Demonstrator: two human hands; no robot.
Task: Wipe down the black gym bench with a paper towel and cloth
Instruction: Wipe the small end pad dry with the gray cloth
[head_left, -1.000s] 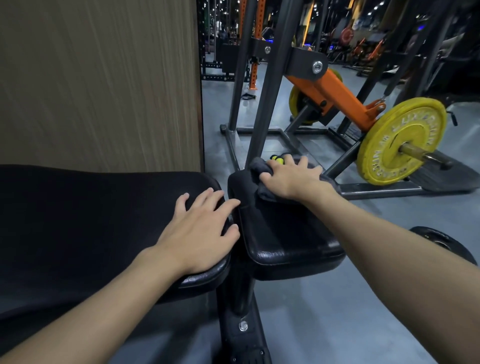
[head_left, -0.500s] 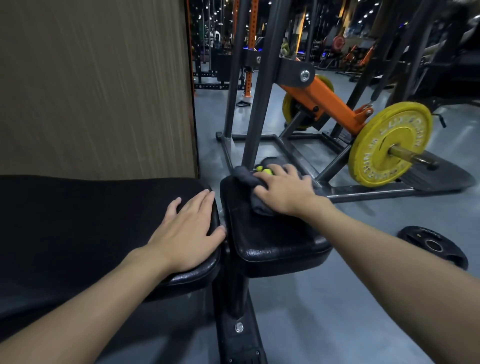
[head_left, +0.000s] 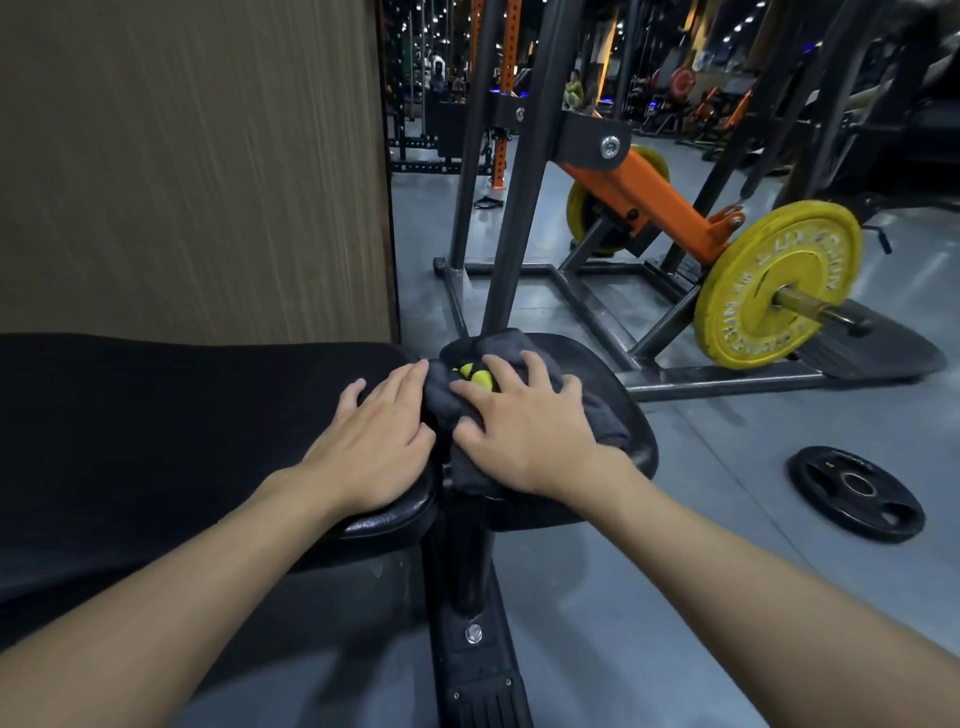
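cloth (head_left: 582, 410): dark soft terry, bunched, on small glossy seat pad (head_left: 618, 395), centre | right hand (head_left: 524, 431): fingers spread, pressing cloth flat | left hand (head_left: 374, 447): flat, splayed on matte long pad (head_left: 156, 441), fingertips touching cloth | yellow round plate (head_left: 774, 286) far right

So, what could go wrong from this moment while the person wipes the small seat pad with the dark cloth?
The right hand presses the dark cloth near the gap between the seat pad and the long pad; the cloth could snag or bunch there.

The left hand lies flat beside that gap, so fingers could get pinched if a pad shifts.

A black weight plate lies on the floor close by: possibly a trip hazard.
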